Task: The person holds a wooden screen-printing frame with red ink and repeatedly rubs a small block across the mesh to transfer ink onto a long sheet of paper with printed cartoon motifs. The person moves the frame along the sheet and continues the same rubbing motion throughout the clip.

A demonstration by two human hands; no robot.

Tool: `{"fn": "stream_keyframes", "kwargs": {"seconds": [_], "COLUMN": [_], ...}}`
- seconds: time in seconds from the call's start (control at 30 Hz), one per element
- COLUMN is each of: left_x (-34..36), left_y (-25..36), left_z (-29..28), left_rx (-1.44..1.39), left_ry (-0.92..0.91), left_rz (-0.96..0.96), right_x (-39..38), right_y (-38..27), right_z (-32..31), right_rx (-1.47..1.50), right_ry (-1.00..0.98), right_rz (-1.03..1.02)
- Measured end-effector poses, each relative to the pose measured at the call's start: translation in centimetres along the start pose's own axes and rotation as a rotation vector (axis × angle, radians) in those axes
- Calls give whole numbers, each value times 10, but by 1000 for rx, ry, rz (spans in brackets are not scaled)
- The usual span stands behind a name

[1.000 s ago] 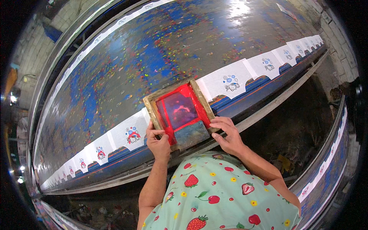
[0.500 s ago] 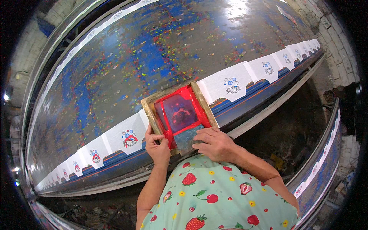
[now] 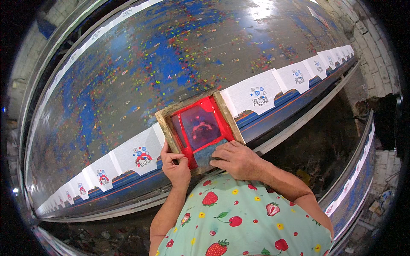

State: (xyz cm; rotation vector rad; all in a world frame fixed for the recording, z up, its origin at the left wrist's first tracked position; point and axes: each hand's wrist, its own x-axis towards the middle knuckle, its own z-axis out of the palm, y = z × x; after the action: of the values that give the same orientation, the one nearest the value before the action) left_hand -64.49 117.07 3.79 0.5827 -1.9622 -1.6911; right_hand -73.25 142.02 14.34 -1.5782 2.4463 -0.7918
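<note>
A wooden screen-printing frame (image 3: 166,130) lies on the near edge of the long table, over the row of white fabric pieces. Red ink rims its mesh (image 3: 200,128), and a printed shape shows faintly through the middle. My left hand (image 3: 176,167) pinches the frame's near left corner, fingers bent round the wood. At the near end of the frame my right hand (image 3: 236,160) is closed on a flat blue-grey squeegee (image 3: 207,156), which is tilted against the red-inked end. Part of the squeegee is hidden under my fingers.
White fabric pieces (image 3: 256,91) with blue and black prints run to the right; those on the left (image 3: 142,160) also carry red. The paint-spotted table (image 3: 141,85) stretches away. A second table (image 3: 350,187) stands at lower right, beyond a dark gap.
My right hand and the squeegee have shifted slightly left. The frame stays at the same spot on the fabric, and my left hand keeps its pinch on the corner.
</note>
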Motion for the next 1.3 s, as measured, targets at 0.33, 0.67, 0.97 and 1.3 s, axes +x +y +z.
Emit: {"fn": "stream_keyframes", "kwargs": {"seconds": [0.33, 0.67, 0.97, 1.3], "left_x": [0, 1, 0, 1], "left_y": [0, -7, -7, -5], "left_z": [2, 1, 1, 4], "left_rx": [38, 27, 19, 73], "left_ry": [-14, -21, -30, -11], "left_rz": [32, 44, 54, 85], "right_x": [23, 84, 127, 50], "right_y": [-4, 60, 88, 28], "right_z": [-9, -31, -22, 18], "right_rx": [-245, -194, -151, -315], "right_ry": [-145, -95, 7, 45], "right_rz": [12, -53, 116, 33]}}
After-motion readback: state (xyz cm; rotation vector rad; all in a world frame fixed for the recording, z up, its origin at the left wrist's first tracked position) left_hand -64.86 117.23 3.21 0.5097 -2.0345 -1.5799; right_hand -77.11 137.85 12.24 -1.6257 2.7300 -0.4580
